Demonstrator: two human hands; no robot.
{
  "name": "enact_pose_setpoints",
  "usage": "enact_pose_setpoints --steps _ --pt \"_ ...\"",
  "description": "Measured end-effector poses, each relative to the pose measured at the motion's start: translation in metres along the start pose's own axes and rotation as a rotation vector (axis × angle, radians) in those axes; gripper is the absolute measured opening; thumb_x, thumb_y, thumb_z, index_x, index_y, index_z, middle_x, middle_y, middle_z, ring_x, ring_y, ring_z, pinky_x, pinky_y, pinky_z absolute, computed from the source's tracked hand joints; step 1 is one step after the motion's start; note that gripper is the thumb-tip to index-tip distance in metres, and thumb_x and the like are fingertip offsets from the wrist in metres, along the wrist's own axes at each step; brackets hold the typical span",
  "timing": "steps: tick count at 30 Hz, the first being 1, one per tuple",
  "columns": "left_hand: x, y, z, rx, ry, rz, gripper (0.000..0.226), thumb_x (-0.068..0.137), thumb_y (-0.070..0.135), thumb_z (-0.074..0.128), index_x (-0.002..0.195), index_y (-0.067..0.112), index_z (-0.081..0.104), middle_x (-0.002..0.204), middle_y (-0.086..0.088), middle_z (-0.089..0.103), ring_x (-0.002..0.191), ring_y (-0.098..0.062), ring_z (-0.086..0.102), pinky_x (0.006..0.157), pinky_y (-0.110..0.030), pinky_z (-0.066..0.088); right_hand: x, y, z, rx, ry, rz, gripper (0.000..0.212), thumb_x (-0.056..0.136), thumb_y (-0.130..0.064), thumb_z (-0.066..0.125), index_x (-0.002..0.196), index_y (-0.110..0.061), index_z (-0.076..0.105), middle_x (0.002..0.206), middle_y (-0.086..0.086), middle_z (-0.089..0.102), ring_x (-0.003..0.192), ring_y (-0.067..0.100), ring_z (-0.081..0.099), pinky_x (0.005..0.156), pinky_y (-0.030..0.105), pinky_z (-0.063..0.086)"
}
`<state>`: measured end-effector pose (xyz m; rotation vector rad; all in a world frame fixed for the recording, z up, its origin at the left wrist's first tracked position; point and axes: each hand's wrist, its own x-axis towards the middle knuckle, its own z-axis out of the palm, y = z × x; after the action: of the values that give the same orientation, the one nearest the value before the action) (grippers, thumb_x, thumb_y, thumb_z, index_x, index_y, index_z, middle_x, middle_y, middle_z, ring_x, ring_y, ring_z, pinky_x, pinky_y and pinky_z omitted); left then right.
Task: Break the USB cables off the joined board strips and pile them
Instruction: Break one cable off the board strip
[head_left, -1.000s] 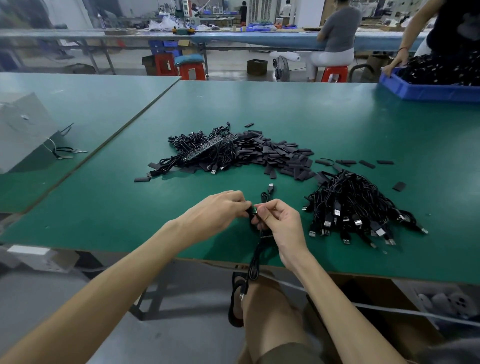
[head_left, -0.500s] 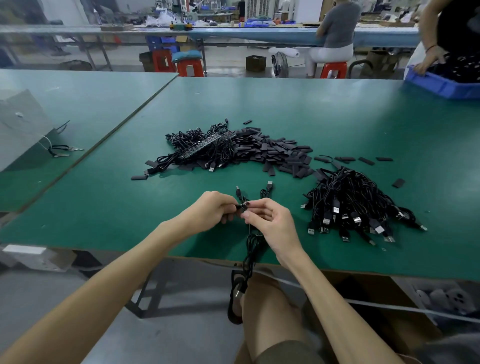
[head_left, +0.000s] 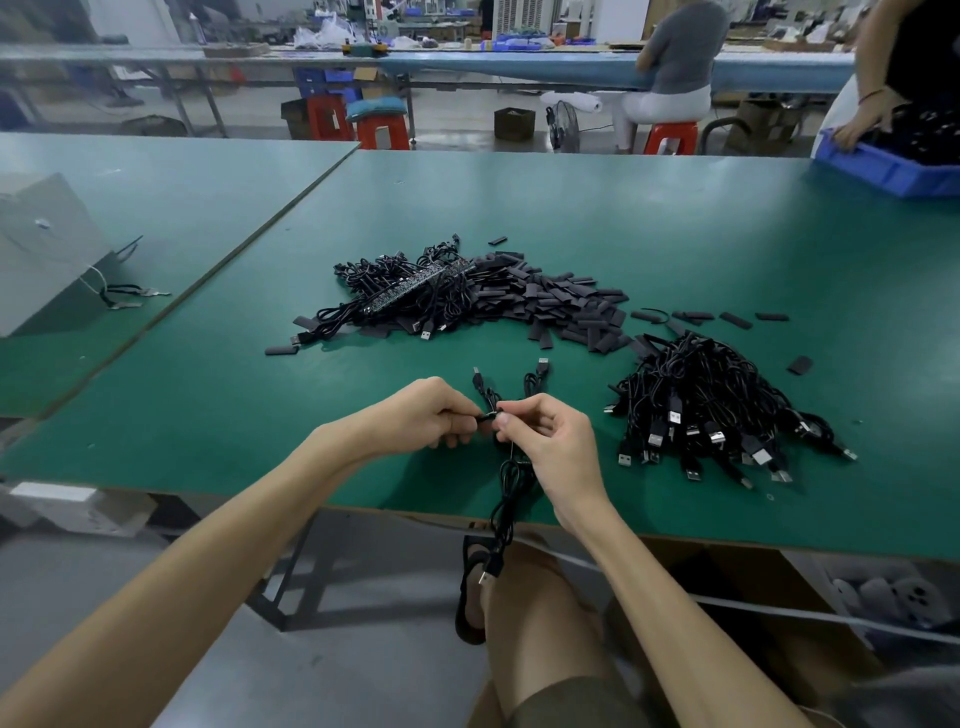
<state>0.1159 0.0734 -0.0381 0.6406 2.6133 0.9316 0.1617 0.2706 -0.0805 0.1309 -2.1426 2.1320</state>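
Black board strip (head_left: 487, 417): a short piece pinched between both hands at lower centre, over the near tabletop edge; too small to tell whether it has snapped.
Left hand (head_left: 431, 415): fingertips clamp the strip's left end.
Right hand (head_left: 550, 441): thumb and forefinger nip its right end.
Change: a second ago one plug stood above the hands; now two cable ends (head_left: 475, 374) rise there, so a break is likely under way.
Hanging cables (head_left: 506, 499): dangle past the edge.
Finished pile (head_left: 711, 410): right of centre.
Unbroken heap (head_left: 415, 291): centre, flat black offcuts (head_left: 561, 306) beside it.
Tabletop (head_left: 675, 218): green matting.
Room: workshop; seated person (head_left: 675, 57) and blue bin (head_left: 883, 169) at upper right.
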Motion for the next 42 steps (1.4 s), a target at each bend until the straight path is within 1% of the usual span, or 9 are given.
enact_pose_setpoints --steps 3,7,13,17,24,26,29,33,42 --pt "-0.001 0.001 -0.003 0.043 -0.016 0.014 0.019 0.101 0.007 0.055 0.098 0.005 0.075 0.072 0.0 0.068 0.061 -0.002 0.057 0.061 -0.014 0.045 0.0 0.0 0.0 -0.005 -0.001 -0.002 0.008 0.09 -0.01 0.077 0.092 -0.017 0.077 0.082 0.001 0.079 0.08 0.016 0.076 0.078 0.023 0.058" --pt "0.0 0.003 -0.007 0.063 -0.044 0.009 0.02 0.099 0.003 0.055 0.101 0.002 0.075 0.069 0.007 0.065 0.064 -0.005 0.057 0.066 -0.018 0.047 -0.001 0.001 0.001 -0.051 -0.019 -0.008 0.007 0.09 -0.011 0.077 0.09 -0.018 0.077 0.079 0.001 0.078 0.078 0.015 0.074 0.076 0.021 0.057" --pt "-0.001 0.001 -0.007 0.002 -0.061 -0.01 0.021 0.099 0.003 0.057 0.101 0.01 0.076 0.087 -0.015 0.073 0.069 -0.009 0.061 0.063 -0.024 0.05 -0.001 0.002 0.002 -0.155 -0.061 -0.025 0.007 0.091 -0.011 0.076 0.091 -0.019 0.076 0.077 -0.002 0.076 0.076 0.011 0.072 0.076 0.022 0.057" --pt "-0.002 -0.001 -0.008 -0.026 -0.064 0.026 0.024 0.099 0.005 0.059 0.104 0.019 0.078 0.089 -0.014 0.074 0.068 -0.004 0.06 0.062 -0.022 0.05 -0.001 0.001 0.0 -0.118 -0.057 -0.023 0.007 0.091 -0.011 0.076 0.092 -0.018 0.077 0.078 -0.002 0.077 0.076 0.012 0.073 0.074 0.019 0.056" --pt "-0.001 -0.001 -0.006 -0.113 -0.038 0.061 0.016 0.094 0.006 0.069 0.106 0.01 0.078 0.084 -0.012 0.074 0.069 -0.007 0.063 0.069 -0.021 0.052 -0.001 0.001 0.0 -0.059 -0.041 -0.009 0.006 0.091 -0.012 0.075 0.091 -0.018 0.076 0.081 -0.001 0.078 0.079 0.014 0.074 0.076 0.02 0.056" --pt "-0.001 0.0 -0.005 -0.112 -0.05 0.062 0.015 0.095 0.006 0.068 0.105 0.007 0.078 0.08 -0.003 0.074 0.068 -0.006 0.063 0.069 -0.019 0.052 -0.001 0.001 -0.001 -0.052 -0.044 -0.006 0.006 0.091 -0.012 0.076 0.092 -0.018 0.076 0.081 -0.001 0.078 0.078 0.014 0.074 0.076 0.02 0.056" --pt "-0.002 -0.002 -0.007 -0.091 -0.064 0.06 0.017 0.096 0.004 0.065 0.106 0.005 0.078 0.081 -0.006 0.075 0.067 -0.007 0.064 0.07 -0.021 0.052 0.0 0.0 0.0 -0.065 -0.063 -0.004 0.006 0.09 -0.01 0.077 0.092 -0.016 0.077 0.081 -0.001 0.078 0.076 0.014 0.074 0.076 0.021 0.057" --pt "-0.005 -0.001 -0.001 -0.167 -0.039 0.073 0.018 0.1 0.004 0.06 0.104 0.004 0.077 0.08 0.004 0.074 0.07 -0.01 0.066 0.074 -0.023 0.053 -0.001 0.0 0.001 -0.116 -0.094 -0.015 0.006 0.09 -0.011 0.077 0.091 -0.017 0.077 0.079 0.0 0.078 0.076 0.013 0.073 0.077 0.023 0.058" --pt "-0.009 -0.003 0.002 -0.204 -0.003 0.07 0.017 0.099 0.004 0.06 0.106 0.001 0.076 0.081 -0.005 0.073 0.071 -0.007 0.066 0.074 -0.019 0.052 0.0 0.0 0.0 -0.109 -0.11 -0.004 0.003 0.093 -0.015 0.075 0.093 -0.017 0.077 0.081 0.0 0.078 0.078 0.016 0.073 0.08 0.03 0.06"
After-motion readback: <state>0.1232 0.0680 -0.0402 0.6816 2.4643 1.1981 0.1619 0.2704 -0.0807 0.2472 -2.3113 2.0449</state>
